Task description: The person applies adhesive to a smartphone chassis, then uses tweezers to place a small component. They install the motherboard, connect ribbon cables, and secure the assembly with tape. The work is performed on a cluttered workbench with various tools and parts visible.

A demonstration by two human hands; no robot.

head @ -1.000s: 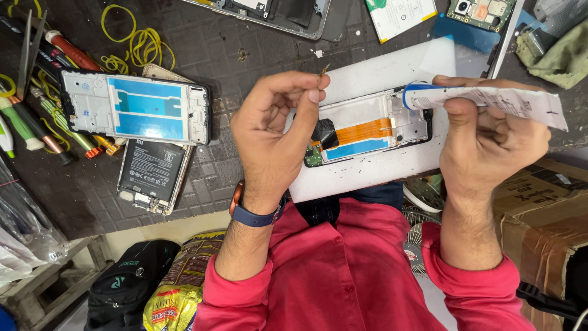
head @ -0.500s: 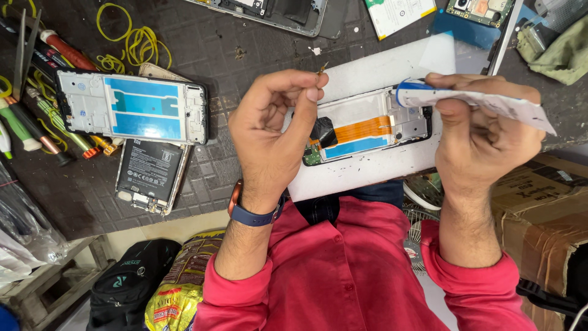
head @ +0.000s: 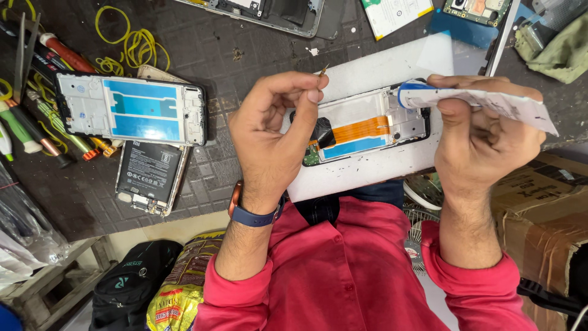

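Dark ribbed bench mat (head: 202,43), repair clutter about. Left hand (head: 272,138) pinches a tiny screw (head: 323,70); right hand (head: 484,138) pinches a white adhesive strip (head: 490,103). Below both grips lies the opened phone frame (head: 367,125) on a white board (head: 380,73): flex cable exposed, back still off.

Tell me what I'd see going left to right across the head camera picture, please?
Screwdrivers → blue-taped phone frame → left hand pinching a tiny part → opened phone with orange ribbon cable → right hand holding a white strip → cardboard box.
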